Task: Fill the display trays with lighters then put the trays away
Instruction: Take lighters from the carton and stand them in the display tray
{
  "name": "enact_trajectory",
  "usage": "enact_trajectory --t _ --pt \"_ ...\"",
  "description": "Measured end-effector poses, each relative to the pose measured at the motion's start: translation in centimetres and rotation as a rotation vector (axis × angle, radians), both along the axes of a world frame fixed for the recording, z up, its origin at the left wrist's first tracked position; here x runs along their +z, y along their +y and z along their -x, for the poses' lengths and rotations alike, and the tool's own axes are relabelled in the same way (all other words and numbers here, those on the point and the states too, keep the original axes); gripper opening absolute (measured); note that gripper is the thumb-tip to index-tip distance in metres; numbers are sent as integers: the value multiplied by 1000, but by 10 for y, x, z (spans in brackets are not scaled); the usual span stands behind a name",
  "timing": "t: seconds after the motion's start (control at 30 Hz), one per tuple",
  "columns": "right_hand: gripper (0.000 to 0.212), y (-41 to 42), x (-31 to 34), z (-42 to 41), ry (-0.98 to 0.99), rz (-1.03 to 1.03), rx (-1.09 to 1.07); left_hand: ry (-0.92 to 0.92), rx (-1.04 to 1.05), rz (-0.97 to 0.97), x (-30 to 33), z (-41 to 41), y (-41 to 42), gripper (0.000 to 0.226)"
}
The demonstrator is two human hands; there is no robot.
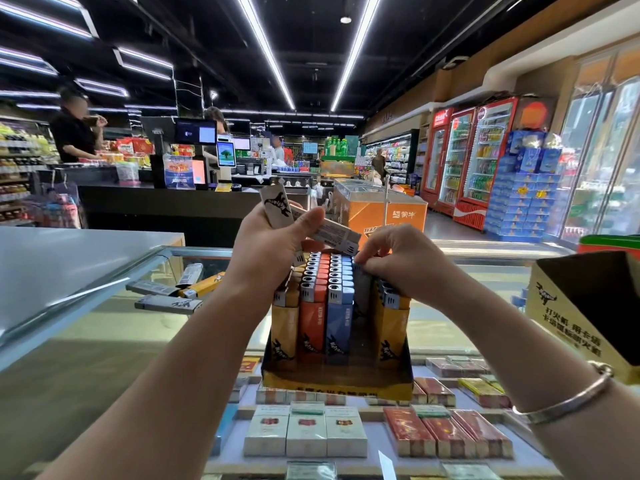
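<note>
Lighters, grey (277,207), are gripped as a small bundle in the curled fingers (308,220) of the left hand (273,244), above the display tray (337,379). One grey lighter (362,289) is pinched at its top by the right hand (401,261), in the gap between the blue and yellow rows. The tray is seen standing on the glass table (104,341); loose lighters (173,294) lie to the left, and an empty tray (585,313) stands at the right.

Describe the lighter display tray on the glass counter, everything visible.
The display tray is a dark and yellow cardboard box with a low front wall bearing printed characters. It stands upright on the glass counter, holding rows of yellow, orange and blue lighters with metal tops. The right hand pinches at the lighter tops; one row looks partly unfilled.
</note>
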State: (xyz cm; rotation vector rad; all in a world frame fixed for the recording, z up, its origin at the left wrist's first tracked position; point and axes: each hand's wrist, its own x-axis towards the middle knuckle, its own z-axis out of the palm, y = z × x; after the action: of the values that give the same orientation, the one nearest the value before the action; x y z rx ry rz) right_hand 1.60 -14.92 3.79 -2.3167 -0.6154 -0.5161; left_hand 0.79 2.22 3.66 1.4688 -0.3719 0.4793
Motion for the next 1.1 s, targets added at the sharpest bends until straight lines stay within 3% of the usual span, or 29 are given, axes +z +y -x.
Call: enact_trajectory --t 0.17,0.37,0.5,0.6,0.77,0.9,1.1 --pt "18 -5 -4 4 26 -34 -6 -17 4 -16 0 0 3 30" --pt "26 -14 2 22 -3 -404 123 -19 -73 -11 3 3 3 30" --pt "48 -8 4 28 -16 -377 267 -32 -115 -8 4 7 -1 24" --pt "56 -2 1 31 -133 -318 262 -24 -102 -43 5 10 -2 27" --pt "45 3 2 34 -298 -297 216 -32 -97 -114 5 12 -4 41" --pt "38 6 2 37 -394 -300 165 -27 -102 -116 4 11 -5 33" --pt "10 -2 9 40 -474 -518 67 31 -117 -54 3 8 -6 36"
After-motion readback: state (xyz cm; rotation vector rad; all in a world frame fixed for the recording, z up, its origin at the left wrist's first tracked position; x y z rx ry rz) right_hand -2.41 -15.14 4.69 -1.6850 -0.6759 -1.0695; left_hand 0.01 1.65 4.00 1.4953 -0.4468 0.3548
